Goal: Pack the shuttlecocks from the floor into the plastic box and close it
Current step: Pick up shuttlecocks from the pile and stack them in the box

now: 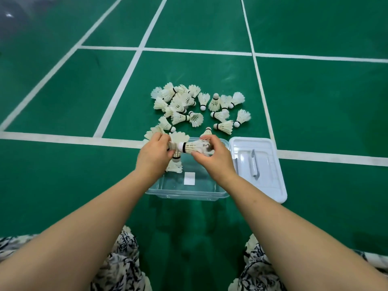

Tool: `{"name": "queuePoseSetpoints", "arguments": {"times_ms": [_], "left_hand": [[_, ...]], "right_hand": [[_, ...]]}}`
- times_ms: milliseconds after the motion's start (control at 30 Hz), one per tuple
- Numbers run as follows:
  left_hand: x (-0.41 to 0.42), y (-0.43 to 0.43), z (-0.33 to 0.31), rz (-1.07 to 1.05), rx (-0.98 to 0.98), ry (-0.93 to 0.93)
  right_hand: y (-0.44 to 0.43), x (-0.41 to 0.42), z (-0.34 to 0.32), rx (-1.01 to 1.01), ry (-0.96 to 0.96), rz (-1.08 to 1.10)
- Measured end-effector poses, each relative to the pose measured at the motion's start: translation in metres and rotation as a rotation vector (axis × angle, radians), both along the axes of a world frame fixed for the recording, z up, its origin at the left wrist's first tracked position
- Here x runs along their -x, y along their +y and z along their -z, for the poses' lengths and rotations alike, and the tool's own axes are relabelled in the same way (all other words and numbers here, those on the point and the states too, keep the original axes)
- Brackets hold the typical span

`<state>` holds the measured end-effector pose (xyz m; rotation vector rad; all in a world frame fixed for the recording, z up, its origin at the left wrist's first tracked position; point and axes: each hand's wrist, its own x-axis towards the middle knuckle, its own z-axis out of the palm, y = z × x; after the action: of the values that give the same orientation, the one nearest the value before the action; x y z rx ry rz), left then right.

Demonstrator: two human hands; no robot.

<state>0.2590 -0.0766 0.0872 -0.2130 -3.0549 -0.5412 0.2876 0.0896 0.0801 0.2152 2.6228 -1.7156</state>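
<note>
Your two hands meet above the far end of a clear plastic box (186, 193) on a green badminton court floor (63, 175). Your right hand (214, 159) is closed around the feather skirt of a white feather shuttlecock (192, 147), held sideways with its black-banded cork pointing toward your left hand (153, 155). Your left hand grips the feathers of another shuttlecock (178, 139), touching the cork of the first. Below your left hand, a few shuttlecocks (174, 165) already lie inside the box. Beyond both hands, a loose pile of shuttlecocks (197, 108) is scattered on the floor. Just beside your right hand, the white lid (258, 166) with its handle lies flat, touching the box's side.
</note>
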Motion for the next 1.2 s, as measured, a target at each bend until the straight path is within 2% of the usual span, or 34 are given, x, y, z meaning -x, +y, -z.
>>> {"name": "queuePoseSetpoints", "arguments": {"times_ms": [100, 333, 567, 1200], "left_hand": [[0.005, -0.015, 0.004, -0.041, -0.034, 0.026], [0.001, -0.021, 0.021, -0.06, -0.054, 0.019], [0.011, -0.034, 0.032, -0.168, -0.228, 0.009], [0.023, -0.037, 0.056, -0.142, -0.236, -0.024]], "right_hand": [[0.004, 0.0, 0.016, 0.061, -0.09, 0.075], [0.01, 0.021, 0.068, -0.152, -0.326, 0.007], [-0.007, 0.05, 0.104, -0.203, -0.5, -0.019], [-0.067, 0.073, 0.152, -0.155, -0.649, -0.074]]}}
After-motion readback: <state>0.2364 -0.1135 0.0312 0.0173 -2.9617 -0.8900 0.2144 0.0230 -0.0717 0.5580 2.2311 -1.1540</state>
